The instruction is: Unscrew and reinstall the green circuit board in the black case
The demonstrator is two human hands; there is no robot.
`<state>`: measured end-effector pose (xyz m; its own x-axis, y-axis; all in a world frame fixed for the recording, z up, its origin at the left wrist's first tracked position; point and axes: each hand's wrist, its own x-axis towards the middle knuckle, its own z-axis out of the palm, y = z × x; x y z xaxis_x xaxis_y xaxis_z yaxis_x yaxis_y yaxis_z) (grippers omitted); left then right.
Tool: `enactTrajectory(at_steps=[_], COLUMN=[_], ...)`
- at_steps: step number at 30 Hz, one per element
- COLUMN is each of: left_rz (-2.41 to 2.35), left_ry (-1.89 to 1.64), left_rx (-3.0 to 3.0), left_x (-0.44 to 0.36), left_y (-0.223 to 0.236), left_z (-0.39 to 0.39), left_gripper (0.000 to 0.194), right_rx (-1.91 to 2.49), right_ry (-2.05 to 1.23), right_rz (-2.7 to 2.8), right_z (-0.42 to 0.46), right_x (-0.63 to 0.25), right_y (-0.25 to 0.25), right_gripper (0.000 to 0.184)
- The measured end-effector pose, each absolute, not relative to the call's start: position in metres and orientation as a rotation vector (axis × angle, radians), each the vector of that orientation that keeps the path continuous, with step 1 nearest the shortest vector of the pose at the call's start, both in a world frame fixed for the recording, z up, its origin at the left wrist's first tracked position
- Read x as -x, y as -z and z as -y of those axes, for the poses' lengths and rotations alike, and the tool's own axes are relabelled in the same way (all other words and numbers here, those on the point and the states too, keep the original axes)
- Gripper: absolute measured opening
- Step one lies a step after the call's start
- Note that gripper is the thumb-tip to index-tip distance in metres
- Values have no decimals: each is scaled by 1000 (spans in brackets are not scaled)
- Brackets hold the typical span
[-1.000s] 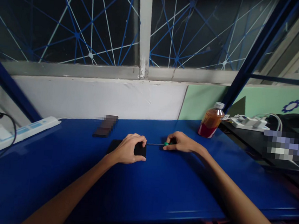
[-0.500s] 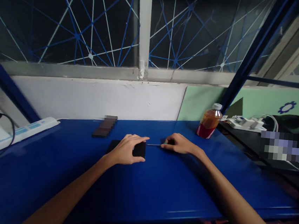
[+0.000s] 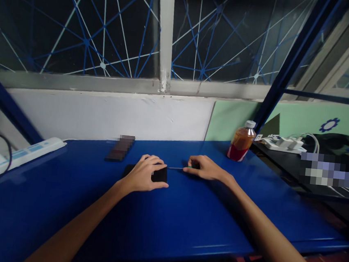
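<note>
My left hand (image 3: pixel 145 174) rests over a flat black rectangular object (image 3: pixel 159 175), with its thumb along the near edge and fingers on the far side, gripping it against the blue table. What kind of object this is, I cannot make out; much of it lies under the hand. In my right hand (image 3: pixel 202 167), pinched between thumb and fingers, is a thin screwdriver (image 3: pixel 175 168) with a bit of green at the grip. Its slim metal shaft points left, the tip close to the black object's right edge. Whether the tip touches that edge cannot be told.
A dark, partly blurred-out flat item (image 3: pixel 120 148) lies behind my left hand. A drink bottle (image 3: pixel 241 141) stands at the back right. One white power strip (image 3: pixel 39 151) is on the left; another (image 3: pixel 284 144) sits on the dark surface at right. Blue frame posts flank the table.
The fingers of my left hand have come down and curled closer over the black object. My right hand holds the screwdriver in nearly the same place. The whole view has shifted slightly.
</note>
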<state>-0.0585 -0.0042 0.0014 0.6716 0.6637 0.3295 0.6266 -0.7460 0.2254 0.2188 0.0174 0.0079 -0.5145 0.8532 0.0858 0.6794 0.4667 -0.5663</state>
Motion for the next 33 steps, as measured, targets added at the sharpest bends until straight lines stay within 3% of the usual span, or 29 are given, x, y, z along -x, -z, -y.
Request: enactTrajectory(at_steps=[6,15,20,33], left_rz=[-1060,-1016,-1027,-1045], left_ry=[-582,-618,-605,-594], left_rx=[-2771,-2821,-2868,-2869], left_x=[58,58,57,56], left_y=[-2,0,0,2], left_z=[5,5,6,7], left_gripper=[58,53,52,52], right_rx=[1331,1323,1265,1354], right_ry=[-667,-913,-727,-687], right_rz=[2418,2316,2361,2384], right_z=[-21,-23,-22,-22], right_x=[-224,-224,-223,-224], right_y=[-8,-1,-5,-6], right_gripper=[45,40,35,35])
